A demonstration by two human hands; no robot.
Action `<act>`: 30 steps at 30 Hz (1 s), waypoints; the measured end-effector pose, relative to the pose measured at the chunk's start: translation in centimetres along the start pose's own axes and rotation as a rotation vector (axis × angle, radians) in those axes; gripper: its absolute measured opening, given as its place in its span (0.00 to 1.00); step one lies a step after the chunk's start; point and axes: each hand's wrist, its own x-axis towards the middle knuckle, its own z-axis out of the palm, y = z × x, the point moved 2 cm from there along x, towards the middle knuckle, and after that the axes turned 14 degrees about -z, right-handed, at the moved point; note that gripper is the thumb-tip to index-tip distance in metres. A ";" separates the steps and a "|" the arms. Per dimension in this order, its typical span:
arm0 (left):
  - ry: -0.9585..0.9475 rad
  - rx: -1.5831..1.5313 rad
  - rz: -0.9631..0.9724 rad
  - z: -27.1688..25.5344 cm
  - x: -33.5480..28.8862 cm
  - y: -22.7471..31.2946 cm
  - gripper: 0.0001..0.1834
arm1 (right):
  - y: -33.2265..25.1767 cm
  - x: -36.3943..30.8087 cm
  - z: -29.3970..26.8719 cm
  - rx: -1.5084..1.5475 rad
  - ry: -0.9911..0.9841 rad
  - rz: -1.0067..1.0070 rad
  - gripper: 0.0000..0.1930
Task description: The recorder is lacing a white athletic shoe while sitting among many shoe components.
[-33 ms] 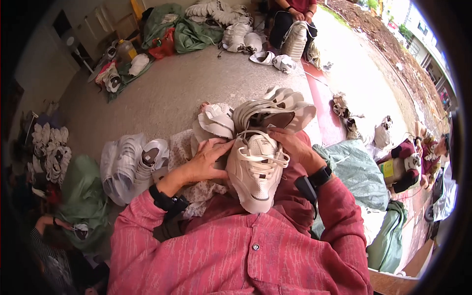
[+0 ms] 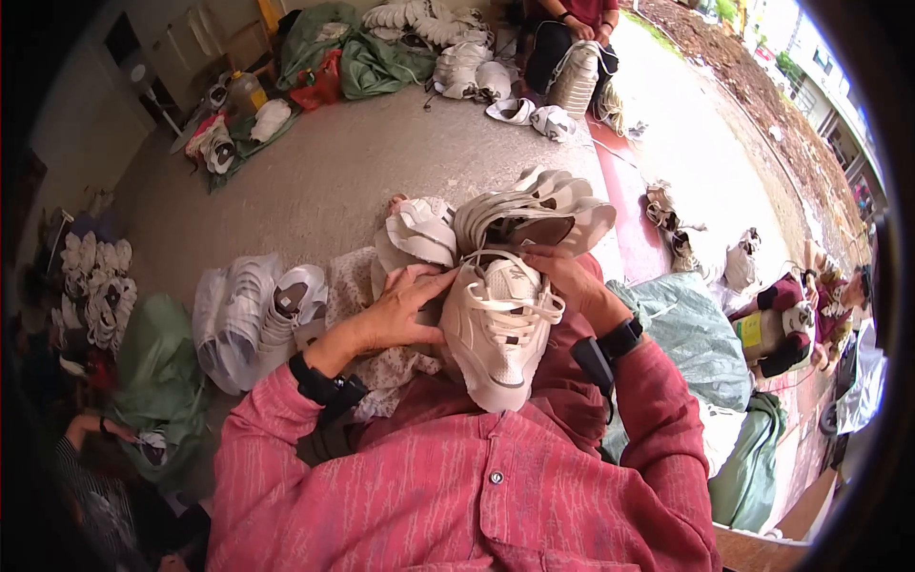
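Note:
A cream lace-up shoe upper (image 2: 499, 329) lies over my lap, toe toward me, white laces threaded across its front. My left hand (image 2: 405, 310) grips its left side near the collar, fingers bent and thumb lower down against the edge. Round the right side of the collar closes my right hand (image 2: 572, 281); its fingertips are partly hidden behind the upper. Just beyond, a nested stack of similar uppers (image 2: 534, 214) rests across my knees. Left of that stack sits a smaller bunch of white uppers (image 2: 419, 232), close to my left fingers.
Left of me stand uppers in clear plastic (image 2: 229, 319) and another row of uppers (image 2: 293, 305). Green sacking (image 2: 686, 334) lies on my right. Ahead, a seated person (image 2: 581, 29) holds a stack of uppers (image 2: 575, 81). Another person's hand (image 2: 119, 431) shows at lower left.

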 end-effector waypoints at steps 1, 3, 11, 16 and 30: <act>-0.028 0.006 -0.014 -0.1 0.1 -0.1 0.51 | 1.2 0.6 0.0 0.207 0.042 0.105 0.16; -0.093 -0.011 -0.048 -0.2 0.5 -0.8 0.54 | 2.5 0.7 -0.2 0.401 0.073 0.229 0.15; -0.007 0.024 -0.061 1.4 -0.4 -2.0 0.48 | -1.6 -2.9 -0.8 -0.336 0.199 -0.335 0.13; 0.035 -0.017 -0.166 1.8 2.9 0.5 0.34 | 8.8 -1.7 -3.8 0.200 0.156 -0.155 0.19; 0.165 0.714 -0.101 -1.1 12.1 10.4 0.06 | -15.6 -7.0 5.5 -1.089 -0.007 -0.826 0.27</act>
